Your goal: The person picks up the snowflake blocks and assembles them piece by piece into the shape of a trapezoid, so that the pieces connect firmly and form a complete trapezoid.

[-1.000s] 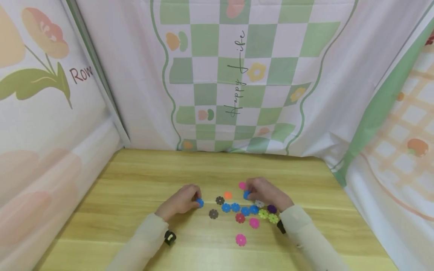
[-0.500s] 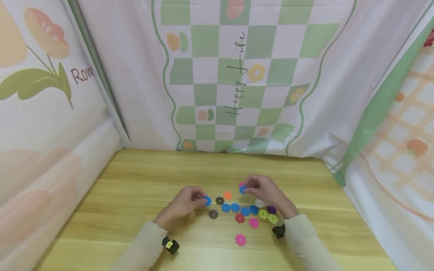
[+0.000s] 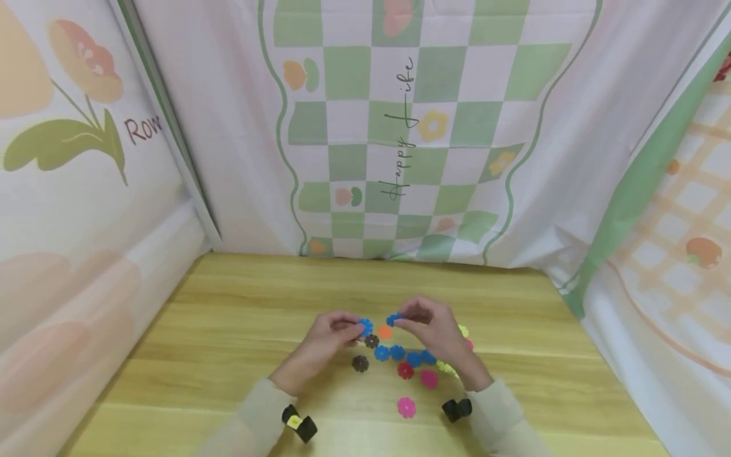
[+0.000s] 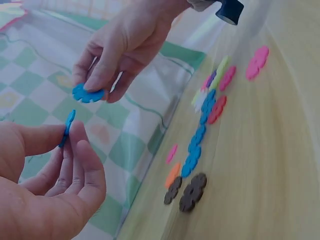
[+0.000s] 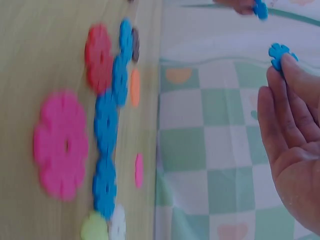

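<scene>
My left hand [image 3: 322, 346] pinches a blue flower-shaped snowflake disc [image 3: 365, 327] between thumb and forefinger. A second blue snowflake disc [image 3: 394, 319] is pinched by my right hand [image 3: 436, 330], a short gap away. Both discs are raised over the table; in the left wrist view the left one is nearly edge-on, while the right disc [image 4: 87, 95] shows its notched rim. Below them lies a line of blue discs [image 3: 397, 352]. Two dark brown discs [image 3: 360, 364] and an orange disc [image 3: 385, 332] lie nearest the left hand.
A red disc [image 3: 405, 370] and pink discs [image 3: 407, 407] lie nearer me on the wooden table [image 3: 257, 292]. Yellow-green discs [image 3: 464, 331] are partly hidden by the right hand, and a white disc [image 5: 117, 222] shows in the right wrist view. Printed curtains [image 3: 240, 158] surround the table.
Both hands have lifted and come toward each other with their blue discs, the left moving right and the right moving left. The discs on the table keep their places.
</scene>
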Demonstrator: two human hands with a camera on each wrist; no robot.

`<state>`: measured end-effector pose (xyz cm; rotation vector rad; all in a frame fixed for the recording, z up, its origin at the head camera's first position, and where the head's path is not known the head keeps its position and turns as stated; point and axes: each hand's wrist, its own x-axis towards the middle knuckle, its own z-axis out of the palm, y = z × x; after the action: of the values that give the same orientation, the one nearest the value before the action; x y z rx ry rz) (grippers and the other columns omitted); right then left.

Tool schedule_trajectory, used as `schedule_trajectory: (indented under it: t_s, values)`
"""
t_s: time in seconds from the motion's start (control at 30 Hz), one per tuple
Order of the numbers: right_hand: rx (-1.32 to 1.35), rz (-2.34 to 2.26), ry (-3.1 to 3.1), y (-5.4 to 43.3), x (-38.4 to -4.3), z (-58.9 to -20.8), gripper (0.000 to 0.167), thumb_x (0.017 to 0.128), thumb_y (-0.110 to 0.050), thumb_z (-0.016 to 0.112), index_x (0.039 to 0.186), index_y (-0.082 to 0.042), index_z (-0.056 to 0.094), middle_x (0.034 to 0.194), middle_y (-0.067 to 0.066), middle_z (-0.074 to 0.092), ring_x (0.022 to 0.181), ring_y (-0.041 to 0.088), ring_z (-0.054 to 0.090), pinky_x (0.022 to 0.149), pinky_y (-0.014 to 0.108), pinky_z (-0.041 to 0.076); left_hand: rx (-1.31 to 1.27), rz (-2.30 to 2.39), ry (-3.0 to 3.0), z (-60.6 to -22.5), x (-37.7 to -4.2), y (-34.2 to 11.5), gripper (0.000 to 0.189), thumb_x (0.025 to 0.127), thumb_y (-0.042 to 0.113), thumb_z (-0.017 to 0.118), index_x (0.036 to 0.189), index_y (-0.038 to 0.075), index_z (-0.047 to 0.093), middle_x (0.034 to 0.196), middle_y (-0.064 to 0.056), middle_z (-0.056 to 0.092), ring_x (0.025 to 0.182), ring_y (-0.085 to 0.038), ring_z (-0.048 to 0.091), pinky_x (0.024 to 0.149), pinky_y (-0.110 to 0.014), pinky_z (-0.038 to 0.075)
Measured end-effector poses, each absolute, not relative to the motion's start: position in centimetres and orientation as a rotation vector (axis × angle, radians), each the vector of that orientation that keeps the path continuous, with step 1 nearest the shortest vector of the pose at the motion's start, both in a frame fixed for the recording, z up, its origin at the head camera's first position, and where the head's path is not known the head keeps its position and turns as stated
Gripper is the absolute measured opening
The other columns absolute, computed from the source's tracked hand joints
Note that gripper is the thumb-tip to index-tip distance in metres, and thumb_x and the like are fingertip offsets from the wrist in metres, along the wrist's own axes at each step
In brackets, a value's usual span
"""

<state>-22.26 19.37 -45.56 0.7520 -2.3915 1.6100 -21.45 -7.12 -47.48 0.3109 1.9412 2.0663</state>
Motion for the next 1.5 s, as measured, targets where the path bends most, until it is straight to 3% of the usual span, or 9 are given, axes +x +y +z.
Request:
schedule_trajectory:
  t_s: [0.27,0.97,1.23,1.37,1.5]
  values:
    - [0.788,1.651,-2.248,18.0,-21.0,-45.9,0.014,0.092,0.0,0.078,0.101,-0.008,0.071,0.096,0.01,0.077,0.09,0.007,0.074,0.086,0.027,0.064,0.211,2.146,1.871,-47.5,-20.6,-6.3,0.033,0.1,0.016,0.072,0.125,-0.005,0.065,0.104,-0.004,0.074,0.103,-0.022,0.072,0.1,-0.04,0.061]
    - [0.83,1.74,-2.083,16.5,-20.2,-46.9,0.018,0.09,0.012,0.074,0.104,0.001,0.07,0.098,0.02,0.073,0.092,0.009,0.076,0.086,0.028,0.064,0.241,2.178,1.732,-47.3,-20.2,-5.7,0.026,0.104,0.01,0.066,0.123,-0.007,0.064,0.094,0.005,0.075,0.093,-0.011,0.072,0.082,-0.021,0.059]
    - [0.752,1.781,-2.061,15.9,-20.0,-47.6,0.019,0.087,0.016,0.075,0.093,0.0,0.067,0.095,0.021,0.074,0.09,0.008,0.075,0.084,0.028,0.065,0.189,2.246,1.651,-47.2,-19.7,-5.4,0.016,0.102,0.006,0.067,0.115,-0.003,0.067,0.088,0.004,0.076,0.086,-0.01,0.071,0.077,-0.021,0.06]
    - [0.76,1.758,-2.119,16.0,-20.2,-47.4,0.016,0.089,0.01,0.076,0.095,-0.002,0.068,0.098,0.019,0.075,0.091,0.011,0.076,0.086,0.029,0.065,0.181,2.251,1.701,-47.2,-19.8,-5.5,0.02,0.101,0.007,0.069,0.116,-0.006,0.068,0.087,0.002,0.076,0.085,-0.011,0.072,0.078,-0.022,0.06]
    - [0.751,1.65,-2.311,16.6,-20.8,-46.6,0.016,0.091,-0.006,0.081,0.105,-0.01,0.072,0.107,0.008,0.078,0.101,0.016,0.077,0.095,0.035,0.063,0.153,2.212,1.826,-47.3,-20.4,-5.9,0.027,0.099,0.01,0.073,0.119,-0.007,0.068,0.093,0.0,0.077,0.092,-0.016,0.074,0.088,-0.03,0.062]
